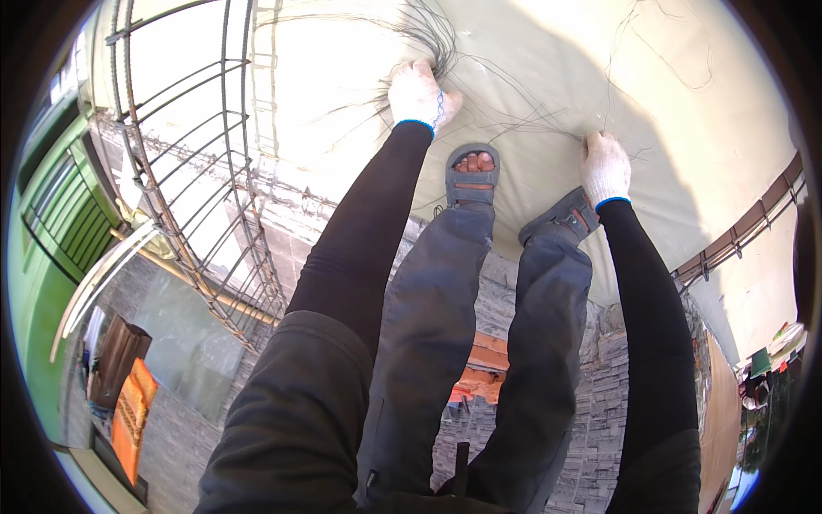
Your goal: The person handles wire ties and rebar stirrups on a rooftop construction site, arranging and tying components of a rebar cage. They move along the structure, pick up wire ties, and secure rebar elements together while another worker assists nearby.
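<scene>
Left hand [419, 92]: far ahead, left of both feet, on a bundle of thin dark tie wires [441, 38] that lies on the pale concrete slab [548, 94].
Right hand [605, 164]: right of the left hand and nearer, on the slab, just beside the right foot.
Grey strap sandal [472, 174]: between the two hands, on the slab.
Loose wire strands [668, 51]: beyond the right hand, spread over the slab.
Steel rebar cage [197, 171]: left of the left arm, along the slab's edge.
Grey stone-block wall [599, 377]: below the slab, behind the legs.
</scene>
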A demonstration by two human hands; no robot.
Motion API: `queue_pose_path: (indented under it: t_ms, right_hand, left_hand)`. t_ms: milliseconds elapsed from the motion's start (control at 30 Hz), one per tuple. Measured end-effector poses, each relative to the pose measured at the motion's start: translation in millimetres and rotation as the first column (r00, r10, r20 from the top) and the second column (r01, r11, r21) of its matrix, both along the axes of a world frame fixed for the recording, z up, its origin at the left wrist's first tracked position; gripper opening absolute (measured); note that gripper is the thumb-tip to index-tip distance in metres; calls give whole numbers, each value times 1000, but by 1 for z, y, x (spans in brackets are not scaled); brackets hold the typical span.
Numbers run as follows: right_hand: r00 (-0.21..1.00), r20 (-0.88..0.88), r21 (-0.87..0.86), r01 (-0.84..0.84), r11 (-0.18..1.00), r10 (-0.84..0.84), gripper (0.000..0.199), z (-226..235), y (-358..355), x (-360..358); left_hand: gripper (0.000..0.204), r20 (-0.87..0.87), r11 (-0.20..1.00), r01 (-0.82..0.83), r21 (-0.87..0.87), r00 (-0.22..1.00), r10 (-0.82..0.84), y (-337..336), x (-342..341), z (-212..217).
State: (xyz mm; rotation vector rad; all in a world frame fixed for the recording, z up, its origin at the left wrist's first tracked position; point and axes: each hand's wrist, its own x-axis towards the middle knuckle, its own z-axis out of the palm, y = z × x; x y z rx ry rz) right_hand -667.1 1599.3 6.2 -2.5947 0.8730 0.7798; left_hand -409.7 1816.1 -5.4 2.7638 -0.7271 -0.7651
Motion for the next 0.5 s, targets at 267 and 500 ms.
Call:
queue_pose_path:
  t_ms: [267, 500]
  right_hand:
    - [974, 202, -73, -90, 993, 103, 54, 14, -3, -29]
    - [1000, 2, 160, 2, 987, -2, 58, 15, 25, 2]
  left_hand:
    - [52, -49, 889, 456, -51, 888, -458, -4, -37, 10]
    - [38, 121, 947, 319, 41, 939, -321, -25, -73, -1]
